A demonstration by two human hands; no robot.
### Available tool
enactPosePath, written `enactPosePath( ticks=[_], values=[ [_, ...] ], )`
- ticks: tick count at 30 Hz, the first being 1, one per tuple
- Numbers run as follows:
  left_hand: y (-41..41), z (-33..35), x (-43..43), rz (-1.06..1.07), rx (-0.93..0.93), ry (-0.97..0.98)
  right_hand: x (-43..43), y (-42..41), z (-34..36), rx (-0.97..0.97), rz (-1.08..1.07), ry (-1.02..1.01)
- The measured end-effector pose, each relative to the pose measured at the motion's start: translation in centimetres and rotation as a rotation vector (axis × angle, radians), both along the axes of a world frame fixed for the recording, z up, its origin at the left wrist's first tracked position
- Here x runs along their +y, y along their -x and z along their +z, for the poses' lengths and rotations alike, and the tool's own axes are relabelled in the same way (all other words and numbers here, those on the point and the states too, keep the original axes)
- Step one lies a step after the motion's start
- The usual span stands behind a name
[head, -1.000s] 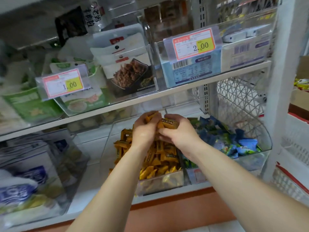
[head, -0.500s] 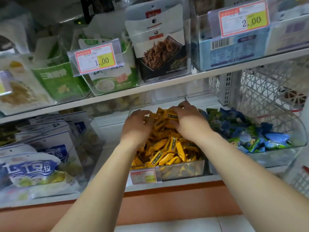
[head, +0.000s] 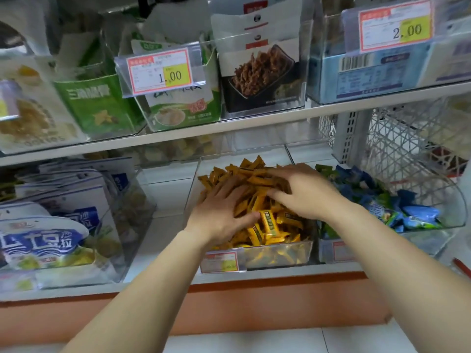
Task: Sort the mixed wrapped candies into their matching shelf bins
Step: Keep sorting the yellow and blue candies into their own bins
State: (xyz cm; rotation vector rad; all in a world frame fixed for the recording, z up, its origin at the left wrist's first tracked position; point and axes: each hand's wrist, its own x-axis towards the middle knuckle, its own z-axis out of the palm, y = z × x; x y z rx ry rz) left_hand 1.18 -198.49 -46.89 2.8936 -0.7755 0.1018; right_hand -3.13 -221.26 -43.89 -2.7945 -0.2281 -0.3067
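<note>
Lower shelf, far left: blue-and-white pouches (head: pixel 43 240) stacked in a clear holder, well apart from the hands. Above them on the upper shelf, a 1.00 price tag (head: pixel 159 72) clipped to a holder of green packs.

Centre: clear bin (head: pixel 277 256) heaped with yellow wrapped candies (head: pixel 267 225), with a small price label (head: pixel 221 261) on its front left corner.

Left hand (head: pixel 219 212) lies palm-down on the left side of the heap, fingers spread and straight. It grips nothing, just presses on the wrappers. The thumb tip sits just beside one upright yellow candy near the front, touching or nearly so.

Right hand (head: pixel 303 194) is palm-down on the right and rear of the same heap, fingers pointing left and loosely extended, not clenched. Candies lie under and around both palms; can't tell whether any piece is tucked beneath them. The fingertips of the two hands are close, with yellow wrappers showing between.

Right of that: a second clear bin (head: pixel 453 207) holding blue and green wrapped candies (head: pixel 420 217), just beside the right wrist and untouched by either hand.

Behind it a white mesh panel (head: pixel 407 138); above, a 2.00 price tag (head: pixel 395 29).
</note>
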Motion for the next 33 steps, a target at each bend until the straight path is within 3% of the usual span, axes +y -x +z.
enactPosePath(
  ticks=[5, 8, 13, 17, 21, 23, 27, 33],
  values=[
    [-2.1, 0.4, -0.5, 0.175, 0.105, 0.026, 2.5, 2.0, -1.2, -0.021, 0.093, 0.284],
    [-2.0, 0.3, -0.2, 0.186, 0.114, 0.124, 3.3, 1.1, -2.4, 0.041, 0.056, 0.433],
    [-1.3, 0.9, 1.1, 0.071, 0.033, 0.353, 3.4, -3.4, -1.6, 0.232, 0.019, 0.484],
    [-0.1, 0.8, 0.4, -0.012, 0.086, 0.170, 3.2, -7.0, 0.0, 0.408, 0.043, 0.520],
    [-0.2, 0.4, 0.7, 0.122, 0.077, 0.000, 2.9, -7.7, 0.5, 0.306, 0.044, 0.531],
    [-0.1, 0.7, 0.6, 0.144, 0.061, -0.006, 2.8, -6.9, 0.5, 0.230, 0.041, 0.467],
    [0.0, 2.1, 0.1, 0.234, 0.072, 0.097, 0.5, -2.6, 1.2, 0.165, 0.040, 0.111],
    [2.4, 4.5, -3.8, 0.133, -0.078, 0.205, -7.7, 6.7, 0.8, -0.016, -0.146, 0.017]
  ],
)
